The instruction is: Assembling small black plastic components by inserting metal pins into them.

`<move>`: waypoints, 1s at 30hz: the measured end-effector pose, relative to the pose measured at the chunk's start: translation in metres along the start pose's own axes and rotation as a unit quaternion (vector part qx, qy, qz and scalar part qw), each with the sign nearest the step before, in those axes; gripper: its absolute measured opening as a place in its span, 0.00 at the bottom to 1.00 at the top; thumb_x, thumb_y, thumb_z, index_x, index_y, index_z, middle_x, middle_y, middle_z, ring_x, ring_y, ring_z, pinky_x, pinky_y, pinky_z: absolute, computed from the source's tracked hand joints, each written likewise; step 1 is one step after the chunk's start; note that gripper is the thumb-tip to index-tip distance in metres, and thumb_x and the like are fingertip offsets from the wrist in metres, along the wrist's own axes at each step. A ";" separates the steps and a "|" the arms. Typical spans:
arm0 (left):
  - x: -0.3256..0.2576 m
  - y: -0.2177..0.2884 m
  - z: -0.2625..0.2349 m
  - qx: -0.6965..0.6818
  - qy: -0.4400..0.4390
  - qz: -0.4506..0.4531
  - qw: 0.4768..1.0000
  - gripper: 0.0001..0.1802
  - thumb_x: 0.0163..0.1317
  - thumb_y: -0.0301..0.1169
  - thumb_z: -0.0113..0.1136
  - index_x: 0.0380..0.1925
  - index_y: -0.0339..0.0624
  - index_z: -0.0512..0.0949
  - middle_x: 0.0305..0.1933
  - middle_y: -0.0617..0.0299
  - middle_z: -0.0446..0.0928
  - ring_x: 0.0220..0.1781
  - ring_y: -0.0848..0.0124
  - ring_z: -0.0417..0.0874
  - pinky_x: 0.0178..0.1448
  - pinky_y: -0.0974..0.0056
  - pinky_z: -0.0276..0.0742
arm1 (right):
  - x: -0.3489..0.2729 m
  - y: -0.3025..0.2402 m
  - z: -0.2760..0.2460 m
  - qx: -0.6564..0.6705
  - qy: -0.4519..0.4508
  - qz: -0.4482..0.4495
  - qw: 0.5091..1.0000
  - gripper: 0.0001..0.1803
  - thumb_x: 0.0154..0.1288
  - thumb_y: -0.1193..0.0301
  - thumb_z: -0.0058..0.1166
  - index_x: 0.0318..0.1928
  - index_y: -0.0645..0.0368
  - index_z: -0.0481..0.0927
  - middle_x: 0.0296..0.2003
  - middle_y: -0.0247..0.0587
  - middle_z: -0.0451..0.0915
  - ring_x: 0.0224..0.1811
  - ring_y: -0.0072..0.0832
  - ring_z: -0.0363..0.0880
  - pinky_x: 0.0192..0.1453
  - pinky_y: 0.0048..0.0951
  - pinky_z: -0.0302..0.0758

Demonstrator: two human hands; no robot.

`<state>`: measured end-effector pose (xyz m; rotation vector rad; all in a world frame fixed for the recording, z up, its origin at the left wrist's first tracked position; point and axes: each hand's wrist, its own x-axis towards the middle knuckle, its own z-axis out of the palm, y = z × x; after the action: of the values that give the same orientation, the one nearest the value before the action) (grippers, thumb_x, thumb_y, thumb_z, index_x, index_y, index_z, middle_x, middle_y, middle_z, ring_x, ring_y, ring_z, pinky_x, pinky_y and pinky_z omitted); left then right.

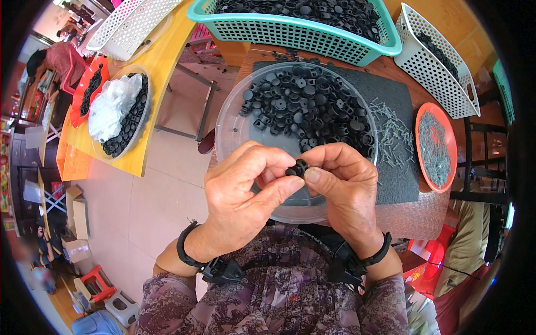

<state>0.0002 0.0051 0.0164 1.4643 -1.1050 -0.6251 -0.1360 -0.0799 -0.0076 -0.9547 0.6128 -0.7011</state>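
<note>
Between the fingertips of both hands is a small round black plastic part (296,168). My left hand (241,187) pinches it from the left, thumb and forefinger closed on it. From the other side my right hand (345,181) grips it with thumb and forefinger. Both hands are over the near part of a round clear plastic tub (230,120). Many loose black plastic parts (298,100) like it, some round caps and some ring-shaped, lie in that tub. The fingers cover much of the held part, so its exact form is hidden.
Thin metal pins (392,134) lie scattered on a dark mat (399,187) right of the tub. Beside them stands an orange dish (420,146) of more pins. A teal basket (290,33) of black parts is behind, with a white basket (463,97) at right. A yellow table (153,92) is leftward.
</note>
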 end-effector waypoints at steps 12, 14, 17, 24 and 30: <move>0.001 -0.009 -0.001 -0.038 -0.054 -0.050 0.997 0.17 0.46 0.20 0.69 0.39 0.33 0.78 0.31 0.66 0.73 0.33 0.80 0.73 0.37 0.76 0.70 | 0.000 0.003 0.000 -0.020 -0.012 -0.042 0.999 0.08 0.56 0.85 0.55 0.37 0.65 0.80 0.33 0.35 0.81 0.35 0.16 0.77 0.42 0.17 0.74; 0.001 -0.009 -0.002 -0.039 -0.056 -0.055 0.996 0.17 0.45 0.20 0.69 0.39 0.32 0.78 0.31 0.66 0.73 0.33 0.80 0.72 0.37 0.76 0.70 | 0.000 0.004 -0.001 -0.025 -0.010 -0.053 0.998 0.08 0.56 0.85 0.55 0.37 0.65 0.81 0.33 0.35 0.80 0.35 0.16 0.77 0.42 0.17 0.73; 0.002 -0.009 -0.004 -0.026 -0.062 -0.051 0.996 0.18 0.45 0.20 0.69 0.38 0.32 0.78 0.31 0.66 0.73 0.32 0.80 0.72 0.37 0.76 0.70 | 0.000 0.003 -0.001 -0.043 -0.009 -0.065 0.997 0.07 0.56 0.85 0.55 0.36 0.65 0.81 0.32 0.34 0.80 0.35 0.17 0.76 0.41 0.17 0.73; 0.004 -0.009 -0.004 -0.016 -0.075 -0.055 0.996 0.17 0.45 0.21 0.70 0.37 0.32 0.78 0.31 0.66 0.73 0.33 0.80 0.72 0.37 0.76 0.70 | 0.002 0.005 -0.004 -0.114 -0.013 -0.098 0.989 0.08 0.53 0.85 0.56 0.35 0.64 0.82 0.31 0.34 0.78 0.33 0.17 0.74 0.38 0.20 0.71; 0.006 -0.016 -0.005 0.014 -0.097 -0.026 0.995 0.17 0.44 0.23 0.70 0.36 0.34 0.77 0.29 0.65 0.73 0.30 0.78 0.74 0.34 0.73 0.71 | 0.003 0.004 -0.003 -0.119 -0.016 -0.094 0.988 0.07 0.52 0.86 0.56 0.33 0.65 0.81 0.30 0.34 0.77 0.33 0.18 0.74 0.37 0.20 0.71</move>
<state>0.0112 0.0005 0.0036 1.4835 -1.2319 -0.8058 -0.1356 -0.0818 -0.0131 -1.2556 0.5919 -0.7905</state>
